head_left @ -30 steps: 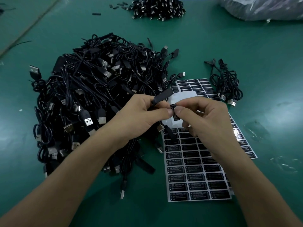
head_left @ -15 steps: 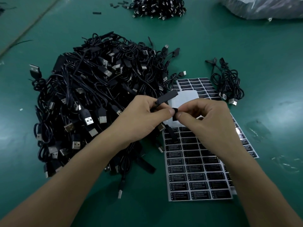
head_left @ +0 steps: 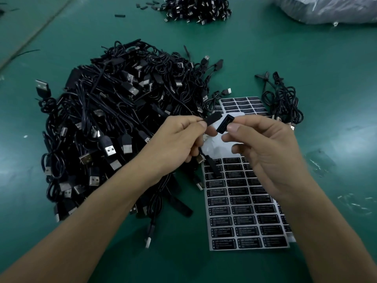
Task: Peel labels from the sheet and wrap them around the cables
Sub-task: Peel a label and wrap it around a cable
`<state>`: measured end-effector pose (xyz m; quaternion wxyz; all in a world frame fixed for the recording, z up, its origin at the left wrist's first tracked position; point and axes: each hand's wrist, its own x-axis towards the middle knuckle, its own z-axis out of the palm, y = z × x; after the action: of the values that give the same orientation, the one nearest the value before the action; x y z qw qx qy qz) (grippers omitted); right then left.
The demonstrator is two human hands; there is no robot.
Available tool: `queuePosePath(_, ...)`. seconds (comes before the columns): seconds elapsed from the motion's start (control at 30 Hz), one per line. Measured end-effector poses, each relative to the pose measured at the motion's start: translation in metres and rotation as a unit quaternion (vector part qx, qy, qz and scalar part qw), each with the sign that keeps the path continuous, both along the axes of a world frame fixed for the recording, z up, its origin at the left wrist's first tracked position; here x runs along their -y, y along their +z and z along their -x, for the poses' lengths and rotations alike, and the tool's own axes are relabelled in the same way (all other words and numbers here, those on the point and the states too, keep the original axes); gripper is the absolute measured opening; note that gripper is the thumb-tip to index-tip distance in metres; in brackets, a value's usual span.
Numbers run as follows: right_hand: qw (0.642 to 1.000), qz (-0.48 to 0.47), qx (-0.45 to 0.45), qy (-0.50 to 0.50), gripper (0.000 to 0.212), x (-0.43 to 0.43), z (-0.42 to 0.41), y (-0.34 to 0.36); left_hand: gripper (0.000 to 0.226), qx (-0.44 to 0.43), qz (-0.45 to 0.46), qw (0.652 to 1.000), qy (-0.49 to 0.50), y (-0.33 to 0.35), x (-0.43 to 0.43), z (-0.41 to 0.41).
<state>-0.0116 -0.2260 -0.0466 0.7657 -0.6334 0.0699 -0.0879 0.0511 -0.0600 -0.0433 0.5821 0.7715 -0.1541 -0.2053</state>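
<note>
My left hand (head_left: 179, 139) pinches the flat black end (head_left: 213, 118) of a cable between thumb and forefinger, and the cable hangs down below the hand (head_left: 211, 166). My right hand (head_left: 265, 148) pinches a small black label (head_left: 224, 124) by its lower edge, right beside that flat end. I cannot tell whether label and cable touch. Both hands hover over the upper part of the label sheet (head_left: 244, 213), which lies flat and holds rows of black labels; a bare white patch (head_left: 230, 144) shows under the hands.
A big pile of black USB cables (head_left: 122, 119) fills the green mat (head_left: 336, 78) to the left of the sheet. A few cables (head_left: 283, 101) lie right of the sheet. Another cable pile (head_left: 195, 9) and a plastic bag (head_left: 326, 9) sit at the far edge.
My right hand has drawn a little to the right, away from my left fingers. The label, earlier hidden between the fingertips, now shows tilted beside the cable's flat end.
</note>
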Motion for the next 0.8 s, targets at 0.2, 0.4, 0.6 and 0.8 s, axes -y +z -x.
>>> queuePosePath(0.2,1.0,-0.016,-0.014,-0.018,0.008,-0.0036,-0.0008,-0.0011,0.051,0.012,-0.026,0.999,-0.045,0.0018,0.0,0.0006)
queuePosePath(0.4,0.999,-0.032,-0.022,-0.027,0.012,-0.0037,-0.0026,-0.0035,0.027,0.002,0.018,0.998,-0.059,0.0002,-0.0015,0.0007)
queuePosePath(0.6,0.998,-0.049,-0.036,-0.029,0.01,-0.0054,-0.0035,-0.0039,0.007,0.003,0.028,0.999,-0.022,-0.0039,-0.0031,-0.0015)
queuePosePath(0.8,0.998,-0.041,-0.04,-0.029,0.011,-0.0066,-0.003,-0.0047,0.004,-0.025,0.038,0.999,-0.012,-0.0008,-0.002,0.0014)
